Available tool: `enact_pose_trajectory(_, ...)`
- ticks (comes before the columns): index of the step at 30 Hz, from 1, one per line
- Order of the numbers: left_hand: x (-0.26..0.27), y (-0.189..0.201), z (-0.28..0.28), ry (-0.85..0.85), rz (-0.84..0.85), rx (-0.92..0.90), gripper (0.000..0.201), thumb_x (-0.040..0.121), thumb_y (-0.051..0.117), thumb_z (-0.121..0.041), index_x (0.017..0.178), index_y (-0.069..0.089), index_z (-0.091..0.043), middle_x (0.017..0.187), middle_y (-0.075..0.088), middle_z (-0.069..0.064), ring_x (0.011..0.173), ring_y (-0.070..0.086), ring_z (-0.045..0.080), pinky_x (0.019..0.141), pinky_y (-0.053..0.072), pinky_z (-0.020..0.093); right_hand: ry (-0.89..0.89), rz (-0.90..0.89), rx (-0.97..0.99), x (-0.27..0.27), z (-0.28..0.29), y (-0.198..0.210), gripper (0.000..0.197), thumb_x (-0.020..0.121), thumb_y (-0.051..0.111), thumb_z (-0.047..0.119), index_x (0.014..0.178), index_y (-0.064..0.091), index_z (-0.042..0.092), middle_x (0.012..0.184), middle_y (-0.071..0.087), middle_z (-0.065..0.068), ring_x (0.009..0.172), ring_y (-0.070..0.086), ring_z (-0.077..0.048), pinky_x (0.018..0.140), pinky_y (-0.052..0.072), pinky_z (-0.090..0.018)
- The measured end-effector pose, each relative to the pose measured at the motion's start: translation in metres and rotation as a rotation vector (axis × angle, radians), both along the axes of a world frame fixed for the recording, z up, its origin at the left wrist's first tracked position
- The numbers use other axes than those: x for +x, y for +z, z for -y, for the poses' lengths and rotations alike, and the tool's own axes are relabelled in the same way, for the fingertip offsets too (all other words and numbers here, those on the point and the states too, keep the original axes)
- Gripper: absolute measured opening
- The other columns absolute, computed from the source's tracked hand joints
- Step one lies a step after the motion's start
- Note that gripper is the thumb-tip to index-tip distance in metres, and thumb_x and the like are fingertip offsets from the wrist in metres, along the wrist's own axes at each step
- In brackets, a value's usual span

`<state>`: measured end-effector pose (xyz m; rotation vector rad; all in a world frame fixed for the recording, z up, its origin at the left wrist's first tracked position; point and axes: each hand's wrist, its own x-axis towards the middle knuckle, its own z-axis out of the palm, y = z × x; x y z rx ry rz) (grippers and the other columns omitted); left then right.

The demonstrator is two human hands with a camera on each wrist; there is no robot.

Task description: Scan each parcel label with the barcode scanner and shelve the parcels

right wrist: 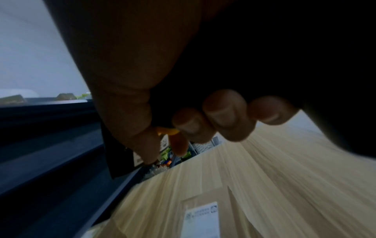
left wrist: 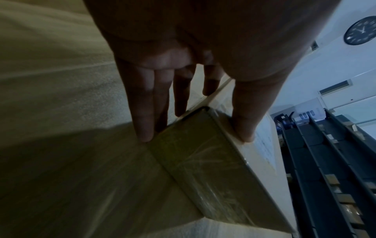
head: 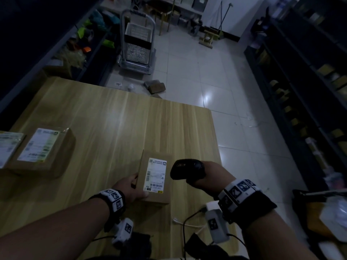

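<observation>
The head camera looks steeply down from above at the pale wood-grain desk [head: 116,119], taking in both forearms and the tiled aisle beyond the fingers. The left wrist camera sits very close behind the left hand [left wrist: 183,67], facing along its fingers [left wrist: 142,112] to the small brown cardboard parcel [left wrist: 203,161] they touch, dark shelving past it. The right wrist camera peers from under the right hand [right wrist: 162,72], past curled fingers [right wrist: 223,116], across the desk. All three views share the desk and that white-labelled parcel.
</observation>
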<state>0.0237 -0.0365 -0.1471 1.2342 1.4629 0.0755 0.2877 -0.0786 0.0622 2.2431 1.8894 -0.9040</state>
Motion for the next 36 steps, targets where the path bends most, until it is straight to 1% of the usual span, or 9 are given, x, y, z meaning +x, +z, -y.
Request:
enact_pose_trajectory(2, 0.000, -0.002, 0.000, 0.018, 0.014, 0.019, 0.091, 0.073, 0.094, -0.033, 0.152, 0.048, -0.032, 0.087, 0.062, -0.022, 0.080, 0.058, -0.002, 0.062, 0.044, 0.018, -0.011, -0.012, 0.007, 0.000, 0.002, 0.011, 0.015, 0.089, 0.078, 0.036, 0.100, 0.073, 0.027, 0.079, 0.071, 0.008, 0.071, 0.067, -0.007, 0.065, 0.055, -0.027)
enact_pose_trajectory(6, -0.002, -0.010, 0.002, 0.027, 0.024, 0.036, 0.098, 0.067, 0.096, -0.040, 0.152, 0.048, -0.034, 0.089, 0.066, -0.019, 0.082, 0.063, 0.001, 0.064, 0.047, 0.021, 0.051, 0.112, 0.016, -0.003, 0.003, 0.038, 0.025, 0.089, 0.075, 0.042, 0.112, 0.074, 0.034, 0.093, 0.075, 0.009, 0.088, 0.072, -0.012, 0.079, 0.061, -0.031)
enact_pose_trajectory(9, -0.002, -0.008, 0.002, 0.018, 0.024, 0.037, 0.097, 0.067, 0.095, -0.042, 0.152, 0.048, -0.035, 0.092, 0.066, -0.018, 0.083, 0.063, 0.003, 0.068, 0.048, 0.022, 0.079, 0.161, 0.019, -0.008, 0.002, 0.053, 0.023, 0.089, 0.074, 0.044, 0.110, 0.074, 0.033, 0.095, 0.076, 0.007, 0.088, 0.072, -0.012, 0.079, 0.061, -0.032)
enact_pose_trajectory(14, -0.004, -0.015, 0.004, 0.005, -0.016, -0.023, 0.114, 0.055, 0.093, -0.052, 0.155, 0.039, -0.041, 0.128, 0.068, -0.009, 0.100, 0.069, 0.017, 0.074, 0.064, 0.037, 0.156, 0.259, -0.002, -0.019, -0.001, 0.060, 0.010, 0.088, 0.071, 0.039, 0.092, 0.066, 0.032, 0.083, 0.071, 0.007, 0.079, 0.069, -0.010, 0.076, 0.061, -0.033)
enact_pose_trajectory(18, -0.006, -0.016, 0.005, -0.035, -0.048, 0.007, 0.122, 0.051, 0.090, -0.060, 0.157, 0.037, -0.035, 0.141, 0.064, -0.006, 0.115, 0.066, 0.020, 0.092, 0.059, 0.041, 0.139, 0.285, 0.014, -0.022, -0.003, 0.063, 0.015, 0.085, 0.071, 0.040, 0.098, 0.069, 0.031, 0.086, 0.072, 0.007, 0.082, 0.070, -0.012, 0.077, 0.063, -0.036)
enact_pose_trajectory(22, -0.006, -0.014, 0.007, -0.035, -0.039, 0.016, 0.117, 0.056, 0.090, -0.056, 0.158, 0.037, -0.034, 0.141, 0.064, -0.005, 0.116, 0.065, 0.019, 0.095, 0.058, 0.040, 0.161, 0.294, 0.012, -0.026, -0.002, 0.067, 0.010, 0.088, 0.071, 0.039, 0.092, 0.062, 0.036, 0.081, 0.067, 0.010, 0.078, 0.066, -0.009, 0.069, 0.055, -0.027)
enact_pose_trajectory(25, -0.007, -0.016, 0.007, -0.033, -0.025, 0.009, 0.118, 0.052, 0.090, -0.059, 0.156, 0.040, -0.036, 0.138, 0.066, -0.008, 0.114, 0.066, 0.017, 0.096, 0.057, 0.042, 0.164, 0.314, 0.002, -0.025, -0.002, 0.068, 0.010, 0.087, 0.070, 0.039, 0.089, 0.060, 0.036, 0.081, 0.067, 0.010, 0.080, 0.068, -0.010, 0.073, 0.060, -0.031)
enact_pose_trajectory(31, -0.010, -0.024, 0.005, -0.034, -0.019, -0.015, 0.118, 0.046, 0.090, -0.067, 0.151, 0.045, -0.040, 0.131, 0.069, -0.012, 0.109, 0.068, 0.015, 0.094, 0.058, 0.043, 0.160, 0.341, -0.012, -0.023, -0.001, 0.067, 0.011, 0.087, 0.070, 0.039, 0.088, 0.060, 0.036, 0.078, 0.066, 0.010, 0.075, 0.066, -0.007, 0.066, 0.052, -0.026)
enact_pose_trajectory(36, -0.007, -0.018, 0.005, -0.042, -0.029, -0.011, 0.117, 0.049, 0.089, -0.064, 0.153, 0.043, -0.037, 0.136, 0.066, -0.009, 0.113, 0.066, 0.018, 0.096, 0.057, 0.044, 0.146, 0.338, -0.031, -0.023, 0.001, 0.068, 0.009, 0.088, 0.071, 0.038, 0.094, 0.065, 0.035, 0.081, 0.067, 0.010, 0.078, 0.066, -0.007, 0.066, 0.052, -0.025)
